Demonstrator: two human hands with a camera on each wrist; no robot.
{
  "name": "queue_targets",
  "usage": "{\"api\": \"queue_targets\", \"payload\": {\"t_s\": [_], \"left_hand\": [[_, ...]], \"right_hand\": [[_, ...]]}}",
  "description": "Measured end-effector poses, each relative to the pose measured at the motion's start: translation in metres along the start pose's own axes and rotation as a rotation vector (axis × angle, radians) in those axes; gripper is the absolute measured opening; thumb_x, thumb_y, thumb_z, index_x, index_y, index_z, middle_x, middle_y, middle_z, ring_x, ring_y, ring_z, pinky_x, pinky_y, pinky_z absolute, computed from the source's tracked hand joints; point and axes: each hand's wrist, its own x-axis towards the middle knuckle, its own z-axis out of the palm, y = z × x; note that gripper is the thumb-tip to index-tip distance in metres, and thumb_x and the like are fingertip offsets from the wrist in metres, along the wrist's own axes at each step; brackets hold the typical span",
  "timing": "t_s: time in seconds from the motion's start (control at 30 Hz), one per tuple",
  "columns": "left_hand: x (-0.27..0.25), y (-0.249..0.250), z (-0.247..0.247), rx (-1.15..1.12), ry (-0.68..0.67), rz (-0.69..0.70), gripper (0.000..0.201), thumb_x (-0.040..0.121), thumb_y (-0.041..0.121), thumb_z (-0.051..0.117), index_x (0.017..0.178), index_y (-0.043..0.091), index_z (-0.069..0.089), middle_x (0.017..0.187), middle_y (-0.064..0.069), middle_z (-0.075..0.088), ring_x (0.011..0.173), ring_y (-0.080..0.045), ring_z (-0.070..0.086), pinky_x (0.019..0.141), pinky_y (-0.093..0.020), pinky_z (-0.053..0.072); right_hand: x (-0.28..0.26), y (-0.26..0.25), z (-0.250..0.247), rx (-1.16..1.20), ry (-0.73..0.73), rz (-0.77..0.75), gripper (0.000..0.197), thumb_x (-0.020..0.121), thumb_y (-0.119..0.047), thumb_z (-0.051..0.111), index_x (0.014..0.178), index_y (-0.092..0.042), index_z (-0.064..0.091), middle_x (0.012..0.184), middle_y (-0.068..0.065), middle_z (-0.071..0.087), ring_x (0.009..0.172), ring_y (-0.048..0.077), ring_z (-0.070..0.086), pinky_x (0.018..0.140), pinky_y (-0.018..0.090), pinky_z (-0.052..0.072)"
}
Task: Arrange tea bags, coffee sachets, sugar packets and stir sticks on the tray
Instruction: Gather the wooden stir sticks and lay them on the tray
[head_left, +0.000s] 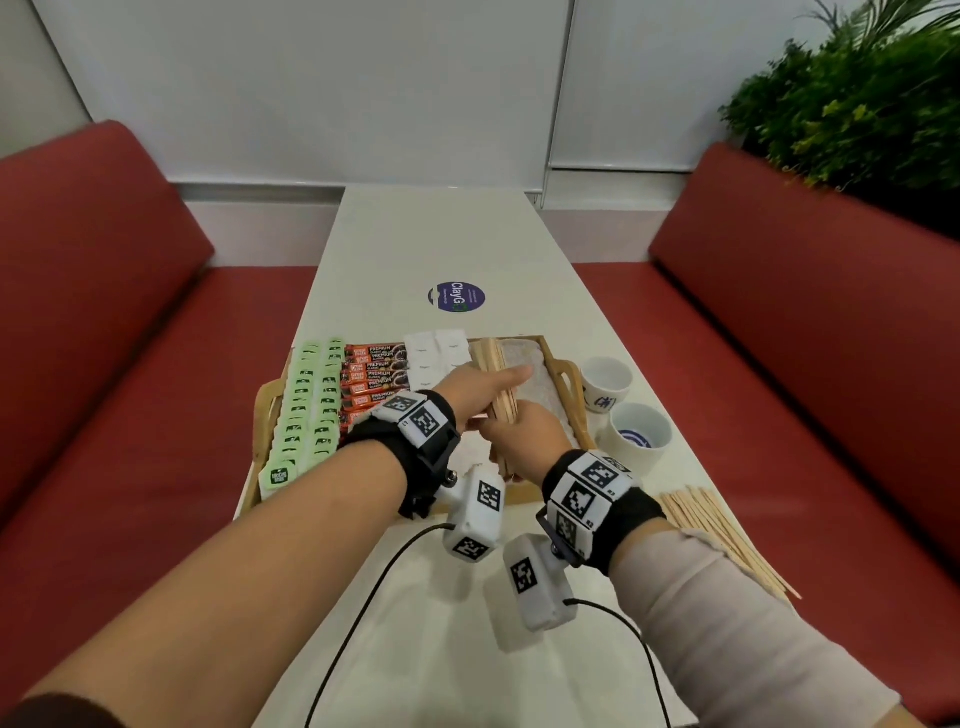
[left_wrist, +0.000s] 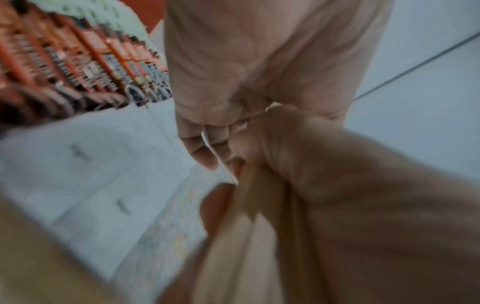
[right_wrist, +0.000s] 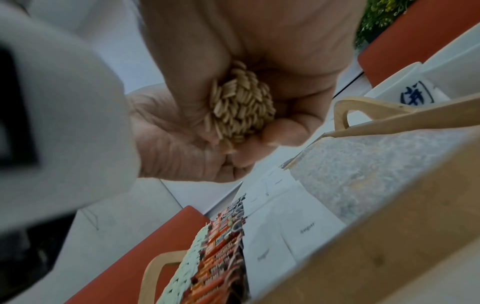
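Stick ends (right_wrist: 242, 105) bundled in right hand (right_wrist: 233, 61), hidden from head view

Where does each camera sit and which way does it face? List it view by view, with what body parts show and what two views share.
Head: sits high, faces forward and down at the tray on the table; both forearms, left hand and right hand show.
Left wrist: under the left hand, looks along it at the coffee sachets; both hands show.
Right wrist: low over the tray, looks up at the stir sticks end-on in the right hand's grip; both palms show.
Shared: all see the sugar packets.
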Motion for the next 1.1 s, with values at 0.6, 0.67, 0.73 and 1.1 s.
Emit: {"api": "queue_targets", "payload": {"t_s": [0.6, 0.67, 0.73, 1.1], "left_hand": [[0.099, 0.01, -0.027, 0.73, 0.033, 0.084, 0.027, 0.096, 0.009, 0.046, 0.118, 0.014, 0.062, 0.123, -0.009, 0.061, 0.109, -0.025, 0.059, 0.086, -0.031, 0.048], [0.103, 0.012, -0.024, 0.679, 0.009, 0.038, 0.018, 0.093, 0.007, 0.054, 0.107, 0.014, 0.064, 0.108, -0.009, 0.064, 0.095, -0.021, 0.061, 0.078, -0.029, 0.051], [0.104, 0.012, -0.02, 0.629, -0.02, -0.022, 0.013, 0.091, 0.004, 0.055, 0.097, 0.015, 0.059, 0.088, -0.005, 0.063, 0.077, -0.016, 0.06, 0.064, -0.024, 0.05], [0.105, 0.002, -0.008, 0.643, -0.152, -0.162, 0.022, 0.094, 0.005, 0.048, 0.112, 0.014, 0.058, 0.079, -0.007, 0.063, 0.055, -0.013, 0.057, 0.051, -0.02, 0.047]], "right_hand": [[0.112, 0.029, -0.004, -0.537, -0.123, 0.271, 0.031, 0.094, -0.025, 0.052, 0.115, -0.004, 0.06, 0.107, 0.01, 0.063, 0.097, 0.027, 0.062, 0.077, 0.031, 0.049], [0.117, 0.03, -0.002, -0.617, -0.15, 0.305, 0.03, 0.095, -0.026, 0.052, 0.116, -0.005, 0.059, 0.108, 0.009, 0.062, 0.094, 0.026, 0.06, 0.077, 0.03, 0.047], [0.121, 0.031, -0.002, -0.637, -0.165, 0.327, 0.034, 0.093, -0.024, 0.054, 0.122, -0.008, 0.056, 0.117, 0.01, 0.06, 0.104, 0.026, 0.059, 0.083, 0.03, 0.046], [0.126, 0.019, 0.0, -0.829, -0.314, 0.25, 0.037, 0.097, -0.024, 0.047, 0.129, -0.005, 0.053, 0.127, 0.012, 0.056, 0.119, 0.029, 0.054, 0.098, 0.038, 0.045]]}}
